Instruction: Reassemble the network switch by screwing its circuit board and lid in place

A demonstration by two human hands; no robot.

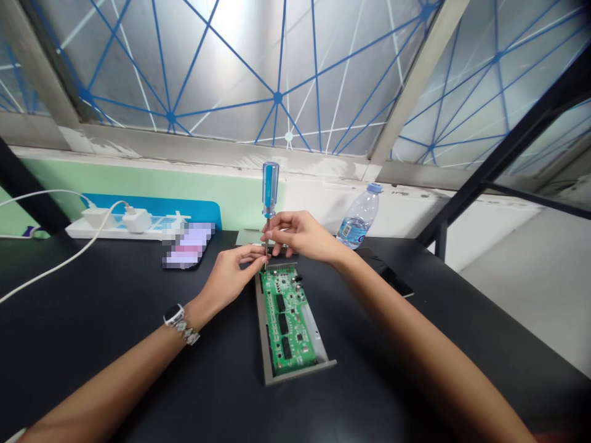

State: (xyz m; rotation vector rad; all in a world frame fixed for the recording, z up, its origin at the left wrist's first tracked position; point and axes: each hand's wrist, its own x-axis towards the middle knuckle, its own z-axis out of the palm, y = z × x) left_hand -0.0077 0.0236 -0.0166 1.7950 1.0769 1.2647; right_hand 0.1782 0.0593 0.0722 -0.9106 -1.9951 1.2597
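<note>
A screwdriver [270,189] with a clear and blue handle stands upright over the far left corner of a green circuit board [302,320]. The board lies in a grey metal tray-like housing [264,344] on the black table. My right hand [300,235] pinches the screwdriver's shaft just below the handle. Low on the shaft, near the tip, the fingers of my left hand [237,271] close in at the board's corner. Those fingers hide the tip, and any screw there cannot be made out. Behind my hands lies a pale flat piece [248,237], partly covered.
A white power strip [159,229] with plugged-in chargers and cables sits at the back left, beside a phone [190,245]. A water bottle [360,216] stands at the back right, near a dark flat device [390,280] partly behind my right arm. A wall and window border the table.
</note>
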